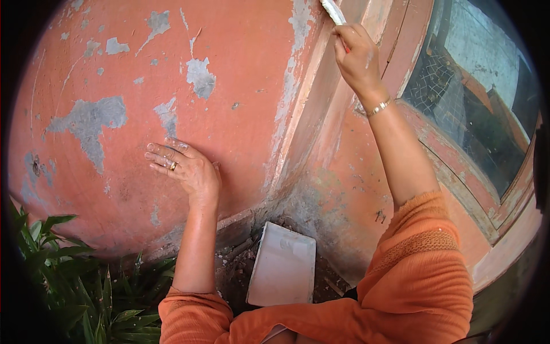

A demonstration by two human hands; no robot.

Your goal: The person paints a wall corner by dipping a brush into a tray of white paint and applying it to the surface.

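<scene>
My right hand [358, 56] is raised high at the upper right, its fingers wrapped round a narrow tool with a white-coated end [334, 11] and a bit of red handle. The tool's tip runs out at the top edge, so its exact kind does not show. Near it is the corner where the wall meets the window surround. My left hand [188, 167] lies with fingers stretched out against the faded orange-pink wall [240, 114], holding nothing. White smears mark its fingers. Grey patches of bare plaster [91, 129] show around it where paint has come away.
A shallow, pale rectangular tray [283, 266] rests on the littered ground at the wall's foot, below and between my arms. Leafy green plants [86, 286] grow at the lower left. To the right, a glass window [470, 97] sits in a worn wooden frame [458, 175].
</scene>
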